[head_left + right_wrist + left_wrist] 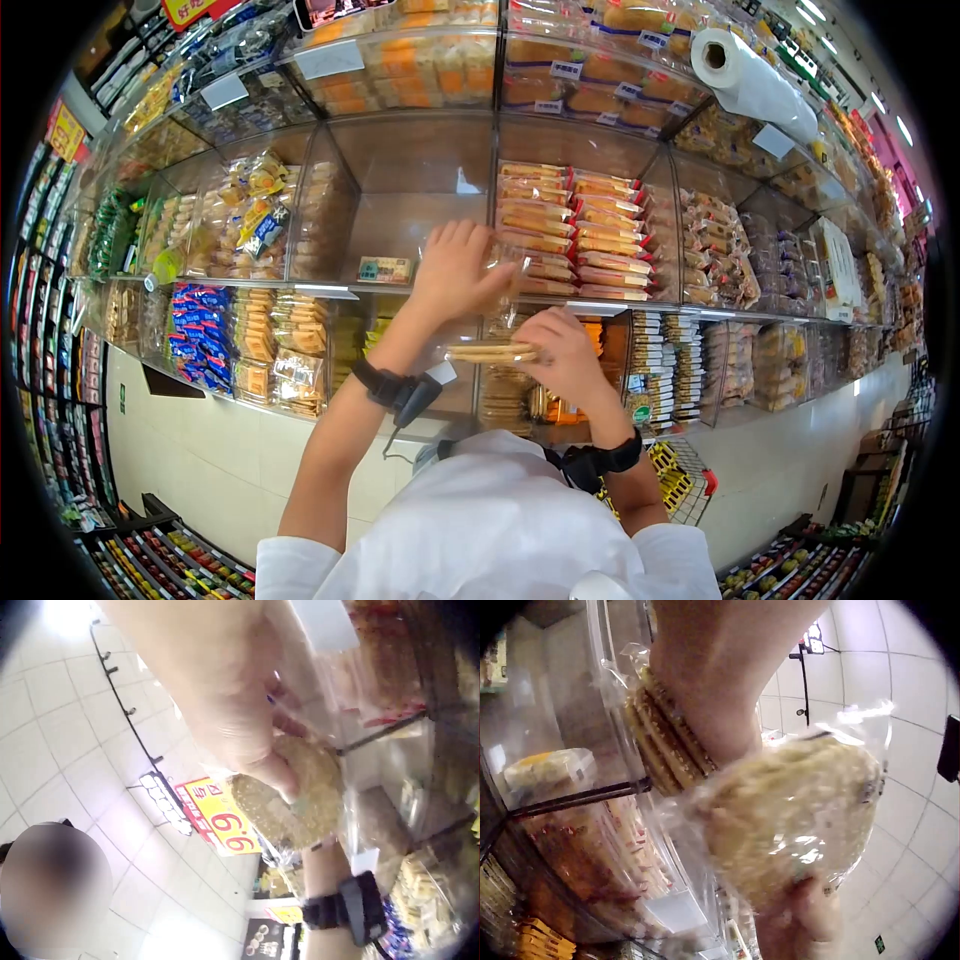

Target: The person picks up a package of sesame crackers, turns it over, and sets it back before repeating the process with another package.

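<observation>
My left hand (460,270) is over the shelf's front edge and grips a clear-wrapped packet of sesame crackers (660,735), the stack seen edge-on in the left wrist view. Lower and to the right, my right hand (568,352) pinches a second clear packet of sesame crackers (490,352). The left wrist view shows this packet (795,810) broadside, its film loose and shiny. A flat round cracker face with seeds (292,802) shows under the thumb in the right wrist view. The two packets are close together.
A clear bin (400,190) behind my left hand has a small packet (385,269) at its front. Red-and-yellow wrapped snacks (575,230) fill the bin to its right. Blue packets (200,335) lie lower left. A shopping cart (690,480) stands by my right elbow.
</observation>
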Demonstrator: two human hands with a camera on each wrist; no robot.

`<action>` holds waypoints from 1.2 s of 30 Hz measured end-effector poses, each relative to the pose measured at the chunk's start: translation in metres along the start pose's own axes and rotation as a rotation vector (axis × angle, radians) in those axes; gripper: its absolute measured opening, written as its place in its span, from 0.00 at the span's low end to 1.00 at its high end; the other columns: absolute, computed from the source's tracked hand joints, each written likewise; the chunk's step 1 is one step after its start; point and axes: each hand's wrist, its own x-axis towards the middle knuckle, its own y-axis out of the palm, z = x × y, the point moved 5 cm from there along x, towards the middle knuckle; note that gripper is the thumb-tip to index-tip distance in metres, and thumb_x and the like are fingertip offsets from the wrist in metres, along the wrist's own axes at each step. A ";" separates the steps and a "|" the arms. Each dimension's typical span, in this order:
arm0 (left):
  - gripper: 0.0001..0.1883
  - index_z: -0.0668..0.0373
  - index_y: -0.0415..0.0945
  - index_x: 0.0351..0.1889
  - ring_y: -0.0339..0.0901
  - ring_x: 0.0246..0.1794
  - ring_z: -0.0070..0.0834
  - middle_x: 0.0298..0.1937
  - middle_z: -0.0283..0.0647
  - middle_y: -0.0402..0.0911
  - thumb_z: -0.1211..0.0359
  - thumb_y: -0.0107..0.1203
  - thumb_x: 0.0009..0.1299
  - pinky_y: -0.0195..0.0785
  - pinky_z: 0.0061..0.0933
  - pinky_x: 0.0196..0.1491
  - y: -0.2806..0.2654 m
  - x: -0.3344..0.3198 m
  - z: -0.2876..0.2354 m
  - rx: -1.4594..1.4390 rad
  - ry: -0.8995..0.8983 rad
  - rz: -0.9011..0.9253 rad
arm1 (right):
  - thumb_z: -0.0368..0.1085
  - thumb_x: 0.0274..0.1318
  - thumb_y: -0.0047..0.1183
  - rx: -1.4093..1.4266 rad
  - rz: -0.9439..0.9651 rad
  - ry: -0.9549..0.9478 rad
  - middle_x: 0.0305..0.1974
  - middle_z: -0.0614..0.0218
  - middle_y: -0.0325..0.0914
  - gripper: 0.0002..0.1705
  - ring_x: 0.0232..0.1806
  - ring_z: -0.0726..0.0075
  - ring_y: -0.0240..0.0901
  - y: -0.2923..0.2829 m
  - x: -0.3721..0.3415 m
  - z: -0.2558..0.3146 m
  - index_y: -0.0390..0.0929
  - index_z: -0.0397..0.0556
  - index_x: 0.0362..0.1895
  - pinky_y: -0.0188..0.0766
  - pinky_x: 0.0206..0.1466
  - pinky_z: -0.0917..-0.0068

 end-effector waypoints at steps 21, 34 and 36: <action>0.28 0.65 0.66 0.46 0.63 0.43 0.45 0.38 0.48 0.67 0.48 0.46 0.64 0.53 0.40 0.49 0.000 0.001 0.007 -0.059 0.016 0.107 | 0.28 0.23 0.58 -0.309 -0.396 -0.146 0.29 0.67 0.68 0.21 0.30 0.60 0.65 0.030 -0.011 -0.015 0.75 0.48 0.32 0.63 0.32 0.66; 0.28 0.63 0.61 0.56 0.60 0.52 0.48 0.50 0.50 0.63 0.55 0.49 0.63 0.51 0.42 0.57 0.009 0.007 0.021 -0.063 0.016 0.418 | 0.28 0.26 0.61 -0.251 -0.445 -0.025 0.27 0.64 0.68 0.20 0.30 0.56 0.67 0.030 -0.007 -0.029 0.73 0.49 0.33 0.64 0.32 0.64; 0.28 0.62 0.61 0.56 0.60 0.54 0.48 0.50 0.50 0.63 0.57 0.52 0.62 0.53 0.40 0.57 -0.001 0.014 0.017 -0.132 -0.015 0.530 | 0.30 0.29 0.61 -0.227 -0.404 0.049 0.28 0.63 0.69 0.20 0.32 0.55 0.67 0.029 -0.007 -0.034 0.73 0.49 0.34 0.65 0.34 0.63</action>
